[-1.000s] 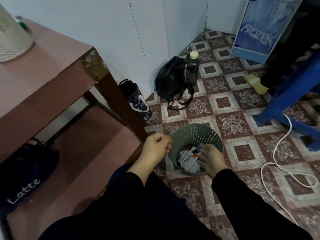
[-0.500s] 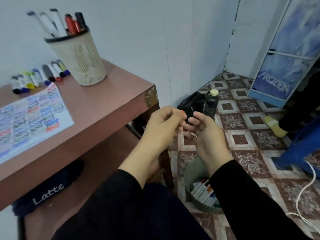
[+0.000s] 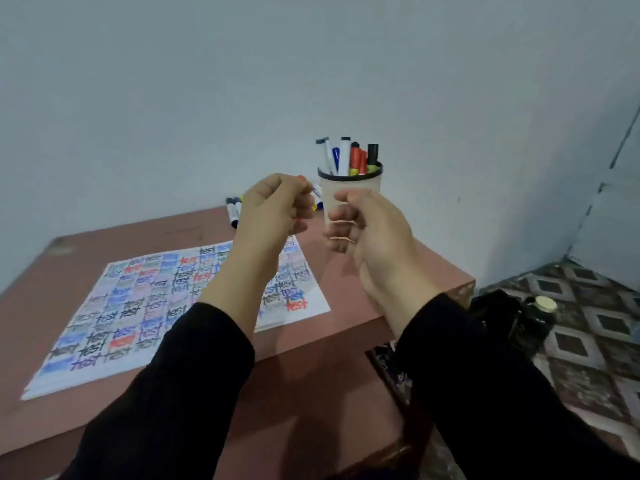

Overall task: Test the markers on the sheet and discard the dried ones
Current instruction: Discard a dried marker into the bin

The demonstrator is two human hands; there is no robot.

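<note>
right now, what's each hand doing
Left hand: closed, pinching a small orange marker cap.
Right hand: closed, fingers curled, nothing visible in it.

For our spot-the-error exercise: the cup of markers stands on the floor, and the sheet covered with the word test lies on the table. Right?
No. The head view shows the cup of markers standing on the table, near the wall, not on the floor. The sheet does lie on the table.

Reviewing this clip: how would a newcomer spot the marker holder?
Start at the reddish-brown table against the pale wall. At its far right corner stands a cream cup with a black rim. It holds upright markers; the loose markers beside it lie flat.
</note>
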